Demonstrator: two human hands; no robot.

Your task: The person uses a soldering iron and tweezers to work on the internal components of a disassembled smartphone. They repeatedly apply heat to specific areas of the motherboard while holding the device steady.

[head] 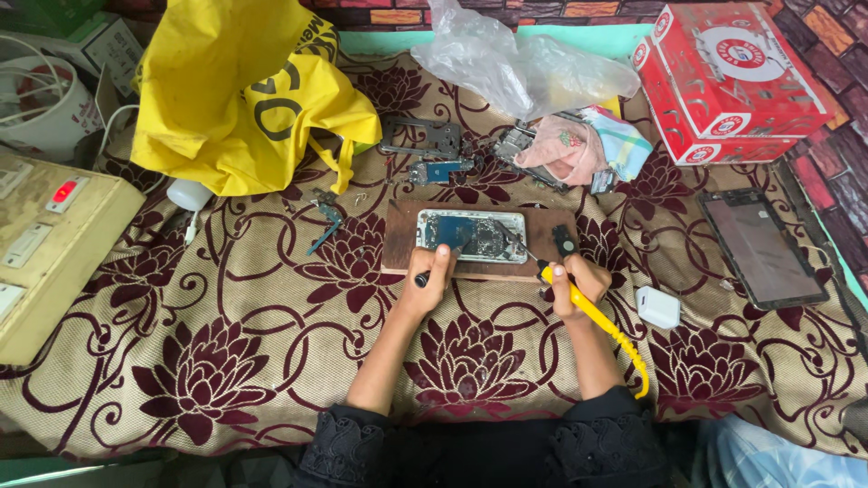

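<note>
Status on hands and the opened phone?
Left hand gripping dark tool. Right hand holding yellow soldering iron, tip over opened phone on wooden board. Nothing blocking.

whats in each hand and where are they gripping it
The right hand grips a yellow-handled soldering iron near the handle's front end. The left hand holds a thin dark tool by its lower end.

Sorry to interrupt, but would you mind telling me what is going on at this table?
A person is working on an opened phone lying on a wooden board on the flower-patterned cloth. The right hand holds a yellow-handled soldering iron, its tip down on the phone's insides. The left hand grips a slim dark tool at the phone's lower edge. Loose phone parts lie behind the board.
</note>
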